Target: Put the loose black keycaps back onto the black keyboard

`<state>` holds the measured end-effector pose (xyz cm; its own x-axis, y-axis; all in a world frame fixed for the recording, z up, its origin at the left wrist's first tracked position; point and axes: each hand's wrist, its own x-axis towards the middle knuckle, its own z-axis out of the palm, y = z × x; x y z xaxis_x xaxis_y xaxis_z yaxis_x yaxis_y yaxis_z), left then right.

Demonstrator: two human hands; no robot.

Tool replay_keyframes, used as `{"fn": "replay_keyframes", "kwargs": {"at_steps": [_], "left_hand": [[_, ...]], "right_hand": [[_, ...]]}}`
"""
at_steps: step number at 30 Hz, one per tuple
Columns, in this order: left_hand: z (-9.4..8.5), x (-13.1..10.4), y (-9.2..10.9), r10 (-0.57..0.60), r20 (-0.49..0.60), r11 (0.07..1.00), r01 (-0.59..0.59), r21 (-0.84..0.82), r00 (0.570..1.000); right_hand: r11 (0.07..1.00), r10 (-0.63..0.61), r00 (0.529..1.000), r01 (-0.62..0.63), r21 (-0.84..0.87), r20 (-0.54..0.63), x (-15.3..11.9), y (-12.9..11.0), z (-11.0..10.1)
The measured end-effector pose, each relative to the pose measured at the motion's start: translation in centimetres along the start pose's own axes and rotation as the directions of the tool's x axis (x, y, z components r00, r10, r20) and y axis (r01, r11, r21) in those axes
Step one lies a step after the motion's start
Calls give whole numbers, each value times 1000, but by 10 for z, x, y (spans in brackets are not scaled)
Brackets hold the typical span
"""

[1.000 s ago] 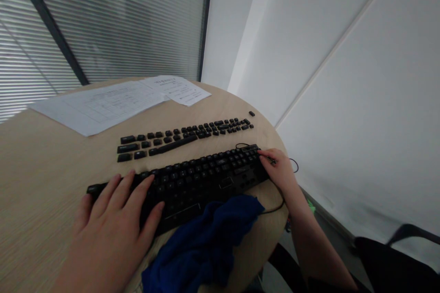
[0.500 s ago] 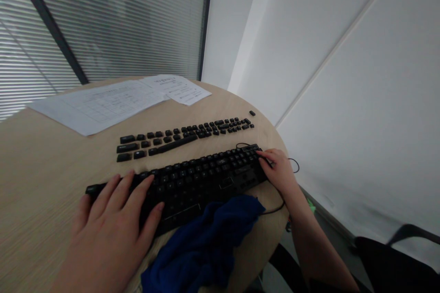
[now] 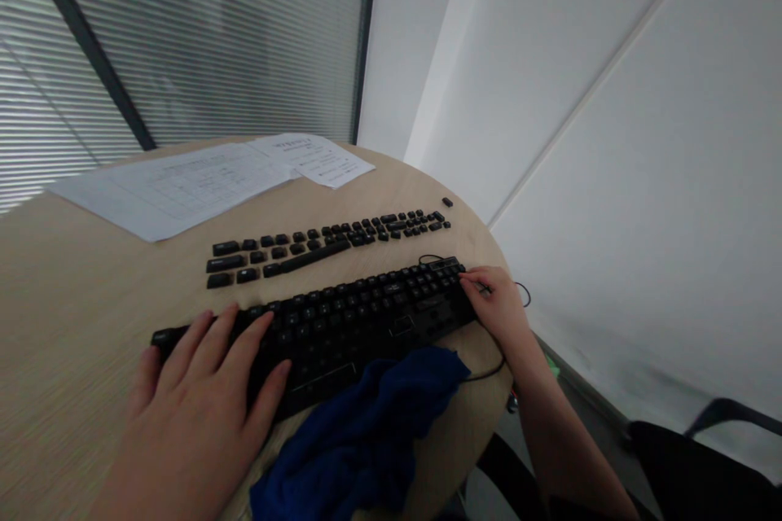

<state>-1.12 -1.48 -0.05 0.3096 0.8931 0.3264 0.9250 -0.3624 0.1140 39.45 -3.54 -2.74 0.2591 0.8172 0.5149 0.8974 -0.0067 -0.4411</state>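
A black keyboard [image 3: 366, 326] lies at a slant on the table, its upper rows still fitted with keycaps and its lower part bare. My left hand [image 3: 201, 399] is open, with spread fingers resting over the keyboard's left end. At the right end, my right hand [image 3: 492, 297] has thumb and forefinger pinched together at the number pad's edge; whatever is between the fingertips is too small to make out. Beyond the keyboard, loose black keycaps [image 3: 226, 263] are laid out in rows, with a long space bar [image 3: 316, 256] among them.
A crumpled blue cloth [image 3: 366, 431] touches the keyboard's near edge. Printed papers [image 3: 201, 183] lie at the far left. One keycap [image 3: 448, 202] sits apart near the rim of the round table [image 3: 73, 293]. A cable [image 3: 487, 374] runs by my right wrist. A dark chair [image 3: 690, 456] stands at right.
The thumb and forefinger of my right hand have drawn together and shifted slightly at the keyboard's right edge. My left hand, the keyboard and the loose keycaps stay in place.
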Motion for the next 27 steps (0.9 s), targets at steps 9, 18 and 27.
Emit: {"fn": "replay_keyframes", "kwargs": {"at_steps": [9,18,27], "left_hand": [[-4,2,1,-16,-8,997,15,-71,1000],[-7,2,4,-5,15,1000,6,-22,1000],[-5,2,4,-21,-8,999,21,-26,1000]], "right_hand": [[996,-61,997,64,-56,47,1,-6,-2],[999,-43,990,46,15,-135,0,0,1],[993,-79,994,73,-93,-72,-1,0,3]]}}
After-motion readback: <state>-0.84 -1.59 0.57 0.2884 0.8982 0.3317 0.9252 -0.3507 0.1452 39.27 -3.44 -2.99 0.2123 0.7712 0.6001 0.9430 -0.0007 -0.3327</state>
